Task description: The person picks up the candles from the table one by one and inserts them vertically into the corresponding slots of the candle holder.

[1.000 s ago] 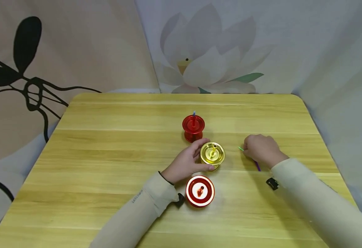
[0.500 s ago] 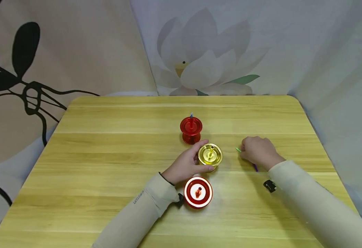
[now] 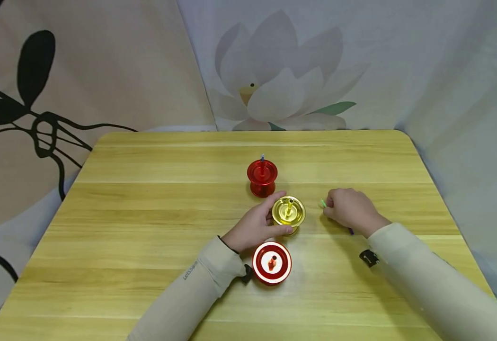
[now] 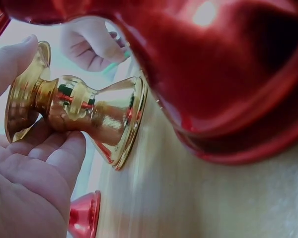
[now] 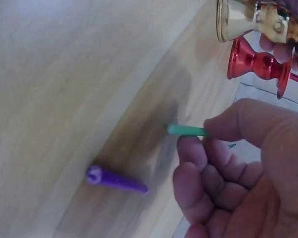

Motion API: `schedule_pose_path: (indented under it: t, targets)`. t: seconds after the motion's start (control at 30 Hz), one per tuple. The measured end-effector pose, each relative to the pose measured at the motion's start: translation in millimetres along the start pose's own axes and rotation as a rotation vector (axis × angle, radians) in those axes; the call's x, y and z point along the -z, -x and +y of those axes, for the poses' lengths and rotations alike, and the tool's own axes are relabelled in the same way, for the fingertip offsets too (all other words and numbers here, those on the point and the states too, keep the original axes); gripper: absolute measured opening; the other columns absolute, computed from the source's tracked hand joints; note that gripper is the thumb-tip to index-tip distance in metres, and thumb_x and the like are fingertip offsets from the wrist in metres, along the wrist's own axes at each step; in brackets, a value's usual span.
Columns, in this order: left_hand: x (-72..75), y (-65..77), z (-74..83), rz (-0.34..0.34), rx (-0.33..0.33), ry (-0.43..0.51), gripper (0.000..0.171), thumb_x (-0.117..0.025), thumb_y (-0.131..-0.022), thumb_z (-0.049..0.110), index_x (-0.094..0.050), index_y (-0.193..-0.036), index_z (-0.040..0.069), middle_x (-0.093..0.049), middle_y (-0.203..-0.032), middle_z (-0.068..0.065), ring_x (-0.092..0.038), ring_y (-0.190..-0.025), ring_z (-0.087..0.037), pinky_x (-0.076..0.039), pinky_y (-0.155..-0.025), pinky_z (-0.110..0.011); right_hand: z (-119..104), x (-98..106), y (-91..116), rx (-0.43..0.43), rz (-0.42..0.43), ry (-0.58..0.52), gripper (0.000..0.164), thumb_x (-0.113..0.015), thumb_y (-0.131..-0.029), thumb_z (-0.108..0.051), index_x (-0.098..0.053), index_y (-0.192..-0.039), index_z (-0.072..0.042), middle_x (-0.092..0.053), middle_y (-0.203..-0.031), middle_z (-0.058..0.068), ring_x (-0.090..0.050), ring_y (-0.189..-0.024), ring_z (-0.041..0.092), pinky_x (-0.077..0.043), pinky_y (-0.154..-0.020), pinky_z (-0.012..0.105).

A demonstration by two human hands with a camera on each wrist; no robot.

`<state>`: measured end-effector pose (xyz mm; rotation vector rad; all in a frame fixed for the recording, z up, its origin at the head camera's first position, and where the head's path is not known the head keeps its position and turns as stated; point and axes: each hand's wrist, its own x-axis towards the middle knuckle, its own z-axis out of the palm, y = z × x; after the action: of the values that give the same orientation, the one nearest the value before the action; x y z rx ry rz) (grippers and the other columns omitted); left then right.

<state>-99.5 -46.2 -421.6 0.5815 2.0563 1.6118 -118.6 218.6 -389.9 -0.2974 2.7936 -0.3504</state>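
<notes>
My left hand [image 3: 254,228] holds a shiny gold candle holder [image 3: 288,219] upright, fingers behind it and thumb in front. In the left wrist view the gold holder's waist and flared base show. To its right, my right hand [image 3: 352,208] pinches a thin green candle [image 5: 186,130] between thumb and fingers, one end sticking out. A purple candle [image 5: 119,182] lies on the table beneath that hand. Behind the gold holder stands a red candle holder [image 3: 262,188] with a blue candle [image 3: 262,157] in it. A second red candle holder [image 3: 271,280] stands in front, near the left wrist.
Everything rests on a wooden table [image 3: 146,227] with rounded far corners. Behind it hangs a pale cloth [image 3: 402,71] printed with a flower and dark leaves. A black wrist camera [image 3: 369,258] sits under the right sleeve.
My right hand has shifted slightly left with the green candle, uncovering less of the purple candle. The left hand and the gold candle holder stay put, and the head view has tilted a little.
</notes>
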Motion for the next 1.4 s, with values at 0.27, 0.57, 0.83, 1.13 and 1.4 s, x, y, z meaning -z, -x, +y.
schedule_pose_path:
  t: [0.27, 0.57, 0.83, 1.13, 1.4]
  targets:
    - [-0.3, 0.1, -1.5, 0.012, 0.001, -0.031, 0.091, -0.082, -0.086, 0.022, -0.027, -0.159, 0.013, -0.053, -0.144, -0.003, -0.058, -0.122, -0.012, -0.05, -0.1, -0.028, -5, -1, 5, 0.022, 0.089, -0.051, 0.014, -0.064, -0.088, -0.023, -0.06, -0.08, -0.013, -0.056, -0.066, -0.001, -0.048, -0.057, 0.016, -0.039, -0.054, 0.031]
    - [-1.4, 1.3, 1.1, 0.022, 0.002, -0.035, 0.091, -0.082, -0.086, 0.021, -0.028, -0.158, 0.013, -0.055, -0.143, -0.004, -0.059, -0.122, -0.013, -0.05, -0.1, -0.031, -14, -1, 15, 0.067, 0.21, -0.176, 0.006, -0.062, -0.086, -0.02, -0.063, -0.085, -0.014, -0.062, -0.073, -0.004, -0.046, -0.055, 0.013, -0.04, -0.053, 0.03]
    - [-1.5, 0.3, -1.2, 0.016, -0.007, -0.018, 0.091, -0.082, -0.086, 0.018, -0.027, -0.159, 0.013, -0.056, -0.141, -0.004, -0.059, -0.121, -0.013, -0.05, -0.1, -0.029, -23, 0, 21, 0.087, 0.295, -0.253, 0.005, -0.063, -0.087, -0.019, -0.064, -0.086, -0.014, -0.061, -0.069, -0.004, -0.047, -0.054, 0.012, -0.041, -0.054, 0.03]
    - [-1.2, 0.6, 0.1, 0.007, 0.0, -0.01, 0.091, -0.081, -0.087, 0.018, -0.025, -0.159, 0.015, -0.053, -0.145, -0.005, -0.057, -0.124, -0.013, -0.049, -0.101, -0.028, -35, 0, 27, 0.166, 0.409, -0.302, 0.005, -0.064, -0.085, -0.014, -0.065, -0.08, -0.015, -0.057, -0.061, -0.007, -0.047, -0.053, 0.01, -0.043, -0.072, 0.038]
    - [-1.1, 1.7, 0.5, 0.002, -0.02, -0.026, 0.089, -0.08, -0.089, 0.02, -0.026, -0.159, 0.016, -0.056, -0.14, -0.005, -0.059, -0.121, -0.013, -0.05, -0.099, -0.029, -45, 4, 29, 0.224, 0.494, -0.323, 0.009, -0.066, -0.084, -0.011, -0.063, -0.078, -0.017, -0.056, -0.062, -0.008, -0.047, -0.058, 0.013, -0.039, -0.072, 0.037]
